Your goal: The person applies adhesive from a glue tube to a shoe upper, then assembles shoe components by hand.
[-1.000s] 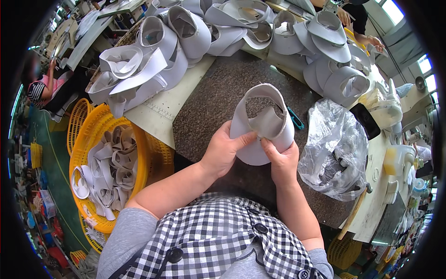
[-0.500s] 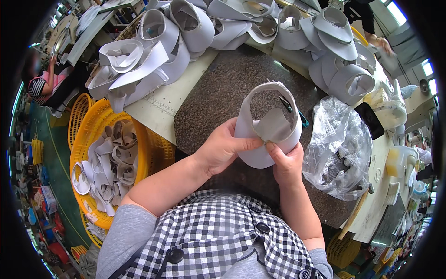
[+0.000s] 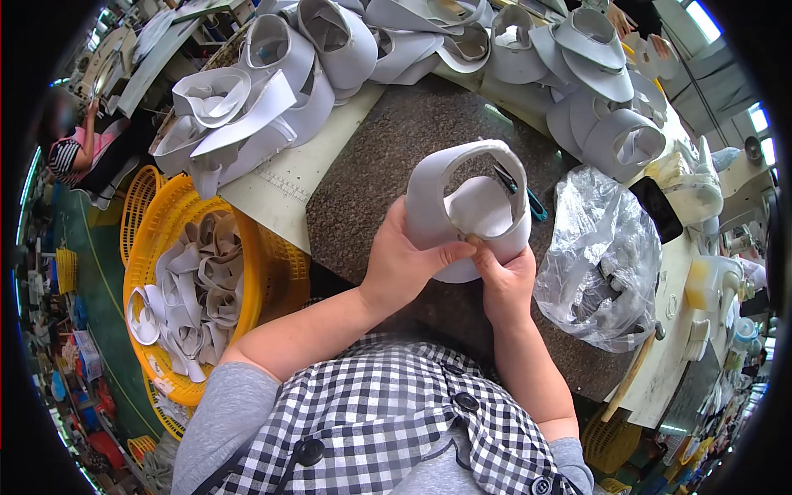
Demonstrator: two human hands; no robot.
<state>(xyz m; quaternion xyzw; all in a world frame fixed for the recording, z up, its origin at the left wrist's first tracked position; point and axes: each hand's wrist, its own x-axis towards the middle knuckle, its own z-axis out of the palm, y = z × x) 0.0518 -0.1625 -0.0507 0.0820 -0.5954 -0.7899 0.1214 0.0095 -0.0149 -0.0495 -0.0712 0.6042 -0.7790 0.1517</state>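
A white shoe upper (image 3: 429,186) is held between my two hands above a dark speckled stone slab (image 3: 371,165). My left hand (image 3: 400,264) grips its left side, thumb pressed on the near rim. Opposite it, my right hand (image 3: 507,285) is closed round the right side, its thumb meeting the left one. Most of my fingers are hidden behind the upper. A teal-and-black cutting tool (image 3: 538,208) lies on the slab beyond, partly seen through the upper's opening.
More white uppers (image 3: 338,49) are heaped along the table's far edge. A yellow basket (image 3: 260,272) of pieces stands at left. At right are a clear plastic bag (image 3: 598,256), a black phone (image 3: 656,208), a white brush (image 3: 697,338) and a wooden handle (image 3: 627,384). Co-workers are farther off.
Both hands have tilted the upper and shifted it slightly left and up, so more of its inside shows. My grip stays closed. A co-worker's hands at the far right have moved.
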